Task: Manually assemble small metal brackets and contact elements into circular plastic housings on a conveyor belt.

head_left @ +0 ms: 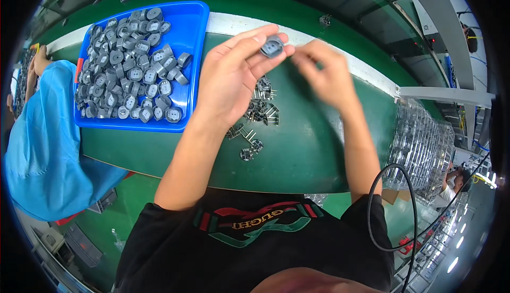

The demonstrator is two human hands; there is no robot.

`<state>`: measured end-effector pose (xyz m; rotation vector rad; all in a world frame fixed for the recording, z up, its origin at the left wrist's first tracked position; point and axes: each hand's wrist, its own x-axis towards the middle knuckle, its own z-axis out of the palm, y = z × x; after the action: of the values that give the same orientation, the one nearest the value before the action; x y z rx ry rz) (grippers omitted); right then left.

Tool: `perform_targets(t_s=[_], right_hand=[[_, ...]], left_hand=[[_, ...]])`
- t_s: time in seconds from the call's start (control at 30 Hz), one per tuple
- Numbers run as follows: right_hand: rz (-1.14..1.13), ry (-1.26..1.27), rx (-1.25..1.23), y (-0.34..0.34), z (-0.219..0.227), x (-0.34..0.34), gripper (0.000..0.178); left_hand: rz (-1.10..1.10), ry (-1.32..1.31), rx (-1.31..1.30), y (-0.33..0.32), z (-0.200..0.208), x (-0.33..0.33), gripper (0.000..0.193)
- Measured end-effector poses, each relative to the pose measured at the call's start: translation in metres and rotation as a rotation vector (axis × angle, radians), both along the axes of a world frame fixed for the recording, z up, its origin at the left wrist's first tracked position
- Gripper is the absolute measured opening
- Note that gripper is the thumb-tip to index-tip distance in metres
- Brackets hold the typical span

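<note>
My left hand (231, 75) is raised over the green bench, closed on a small grey plastic housing (272, 48) between thumb and fingers. The housing's open side shows, with a darker inside. Just right of it is my right hand (325, 75), its fingers bent toward the housing and smeared by motion. Whether those fingertips hold anything is not visible. Below my hands lies a loose pile of small circuit boards with metal pins (261, 111), partly hidden behind my left hand. A few more pinned boards (251, 149) sit nearer to me.
A blue tray (197, 38) heaped with grey housings (127, 65) stands on the left of the green bench (313, 149). Beyond a white ledge (239, 23), single parts sit on a green strip. Stacked clear plastic trays (419, 144) are at right. A person in blue (48, 139) sits left.
</note>
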<state>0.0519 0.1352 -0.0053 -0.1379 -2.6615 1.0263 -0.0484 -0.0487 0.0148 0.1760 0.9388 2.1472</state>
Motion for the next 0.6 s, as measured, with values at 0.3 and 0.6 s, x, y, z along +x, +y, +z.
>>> perform_targets(t_s=[0.3, 0.6], right_hand=[[-0.091, 0.064, 0.080, -0.026, -0.011, -0.013, 0.026], [-0.181, 0.095, -0.568, -0.021, -0.009, 0.012, 0.020]], left_hand=[[0.058, 0.023, 0.060, 0.000, -0.005, -0.010, 0.043], [-0.003, 0.095, 0.022, 0.006, -0.022, -0.009, 0.041]])
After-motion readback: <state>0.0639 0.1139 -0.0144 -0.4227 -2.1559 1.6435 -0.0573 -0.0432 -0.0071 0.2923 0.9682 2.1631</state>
